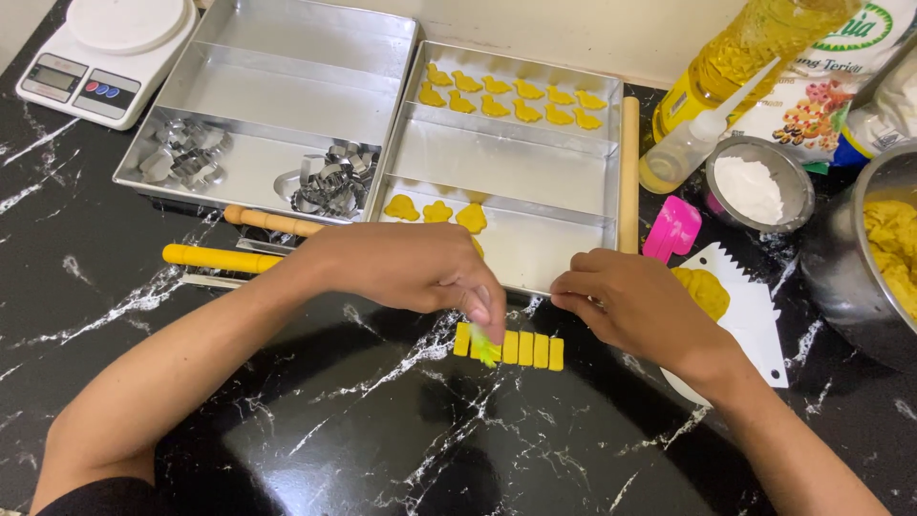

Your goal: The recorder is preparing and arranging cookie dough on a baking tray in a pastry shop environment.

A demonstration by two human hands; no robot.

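On the black marble desk [287, 430], the left hand [401, 268] pinches a small green tool [484, 349] over the row of yellow dough strips [521, 349] while the right hand [630, 301], fingers curled and empty, steadies beside it; light, evenly spaced presses should keep the pieces neat.

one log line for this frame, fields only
left hand: pinching green tool on dough strips | right hand: fingertips beside strips' right end | surface: black marble counter | behind: baking tray with shaped dough pieces
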